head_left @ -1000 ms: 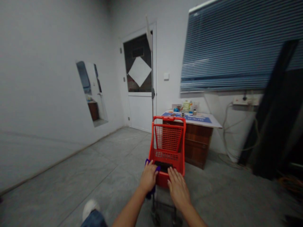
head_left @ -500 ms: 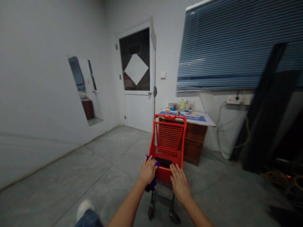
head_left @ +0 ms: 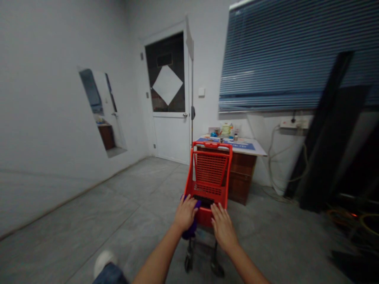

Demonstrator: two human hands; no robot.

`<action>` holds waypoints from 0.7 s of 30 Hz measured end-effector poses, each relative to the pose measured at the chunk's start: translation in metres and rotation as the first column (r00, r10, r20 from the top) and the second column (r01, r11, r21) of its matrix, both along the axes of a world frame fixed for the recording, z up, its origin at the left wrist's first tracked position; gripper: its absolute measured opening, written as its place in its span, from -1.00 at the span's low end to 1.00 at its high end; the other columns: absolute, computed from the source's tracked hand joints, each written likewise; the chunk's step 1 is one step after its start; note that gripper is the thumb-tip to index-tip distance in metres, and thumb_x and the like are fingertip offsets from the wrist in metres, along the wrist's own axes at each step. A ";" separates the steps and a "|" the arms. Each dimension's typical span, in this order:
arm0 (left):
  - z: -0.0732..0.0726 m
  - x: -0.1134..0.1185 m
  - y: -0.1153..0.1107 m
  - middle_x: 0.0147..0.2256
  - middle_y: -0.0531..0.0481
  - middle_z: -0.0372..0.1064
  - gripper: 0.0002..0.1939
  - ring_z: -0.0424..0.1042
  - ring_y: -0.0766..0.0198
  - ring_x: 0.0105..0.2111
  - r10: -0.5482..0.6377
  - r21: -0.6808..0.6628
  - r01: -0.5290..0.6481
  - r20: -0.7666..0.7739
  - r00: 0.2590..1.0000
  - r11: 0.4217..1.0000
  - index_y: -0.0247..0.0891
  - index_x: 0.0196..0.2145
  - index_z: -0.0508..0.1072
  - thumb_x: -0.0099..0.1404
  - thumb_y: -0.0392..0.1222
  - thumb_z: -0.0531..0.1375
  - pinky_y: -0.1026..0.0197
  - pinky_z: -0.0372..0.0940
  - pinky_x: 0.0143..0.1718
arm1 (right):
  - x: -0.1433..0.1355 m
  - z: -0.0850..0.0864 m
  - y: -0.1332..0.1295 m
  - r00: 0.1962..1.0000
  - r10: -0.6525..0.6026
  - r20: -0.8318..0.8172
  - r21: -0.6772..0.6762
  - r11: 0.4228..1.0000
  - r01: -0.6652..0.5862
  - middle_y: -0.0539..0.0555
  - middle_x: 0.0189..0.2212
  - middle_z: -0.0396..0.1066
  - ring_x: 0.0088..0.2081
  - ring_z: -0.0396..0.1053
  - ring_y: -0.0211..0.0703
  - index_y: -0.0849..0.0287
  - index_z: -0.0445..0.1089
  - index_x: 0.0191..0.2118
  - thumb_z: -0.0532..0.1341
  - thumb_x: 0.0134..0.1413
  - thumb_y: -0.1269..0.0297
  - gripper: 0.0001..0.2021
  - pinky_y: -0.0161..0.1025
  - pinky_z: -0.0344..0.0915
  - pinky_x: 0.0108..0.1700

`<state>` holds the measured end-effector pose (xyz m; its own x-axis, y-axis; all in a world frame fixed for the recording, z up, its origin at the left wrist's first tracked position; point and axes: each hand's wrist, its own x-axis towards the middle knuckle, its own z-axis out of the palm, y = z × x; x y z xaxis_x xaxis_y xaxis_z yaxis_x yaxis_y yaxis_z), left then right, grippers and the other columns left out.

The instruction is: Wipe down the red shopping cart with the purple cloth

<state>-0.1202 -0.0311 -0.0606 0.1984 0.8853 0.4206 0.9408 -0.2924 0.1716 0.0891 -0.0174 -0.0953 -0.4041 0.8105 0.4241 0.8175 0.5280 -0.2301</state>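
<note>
A red toy-sized shopping cart stands on the floor in front of me, with a dark strip inside its near end. My left hand is at the cart's near left corner, its fingers curved over a purple cloth. Part of the cloth hangs down beside the cart, and the rest is under my hand. My right hand reaches the near right edge with straight fingers and nothing in it; whether the fingertips press on the rim I cannot tell.
Behind the cart is a brown desk with small items on top. A white door and a wall mirror are to the left. Tall dark panels lean at the right, near loose cables. My shoe shows at lower left.
The view has turned slightly, so the room appears a little further left and up. Both hands keep their places at the cart, and the cloth remains under my left hand.
</note>
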 end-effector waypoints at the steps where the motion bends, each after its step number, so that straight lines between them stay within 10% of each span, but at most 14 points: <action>1: 0.002 -0.001 0.000 0.14 -0.07 0.32 -0.63 0.10 0.10 0.26 0.024 -0.004 -0.024 0.007 1.000 1.000 -0.18 0.15 0.30 0.42 -0.19 -0.02 -0.16 -0.17 0.32 | -0.001 0.000 0.000 1.000 0.000 0.000 -0.002 1.000 0.000 0.04 0.31 0.04 0.36 -0.16 -0.08 0.20 0.08 0.31 -0.08 0.27 0.27 -0.49 0.00 -0.10 0.34; 8: 0.001 0.035 0.002 0.13 -0.09 0.34 -0.62 0.14 0.08 0.24 -0.004 -0.015 0.005 0.051 0.999 1.000 -0.24 0.14 0.31 0.42 -0.20 -0.03 -0.14 -0.15 0.32 | -0.004 0.004 -0.002 1.000 -0.017 0.000 -0.012 1.000 0.017 0.07 0.30 0.06 0.35 -0.14 -0.05 0.23 0.11 0.30 -0.06 0.27 0.28 -0.49 0.00 -0.10 0.34; 21: -0.003 0.022 -0.004 0.21 -0.12 0.23 -0.58 0.03 0.04 0.29 0.079 -0.001 -0.078 0.022 0.997 0.997 -0.23 0.19 0.26 0.42 -0.22 -0.04 -0.22 -0.10 0.30 | -0.002 0.002 0.000 0.999 -0.018 0.029 -0.020 1.000 0.019 0.06 0.31 0.02 0.35 -0.13 -0.03 0.23 0.08 0.31 -0.05 0.25 0.29 -0.47 0.00 -0.10 0.34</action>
<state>-0.0980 -0.0351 -0.0637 0.1191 0.8979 0.4237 0.9568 -0.2177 0.1925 0.0872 -0.0170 -0.0936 -0.4011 0.8263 0.3954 0.8335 0.5082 -0.2167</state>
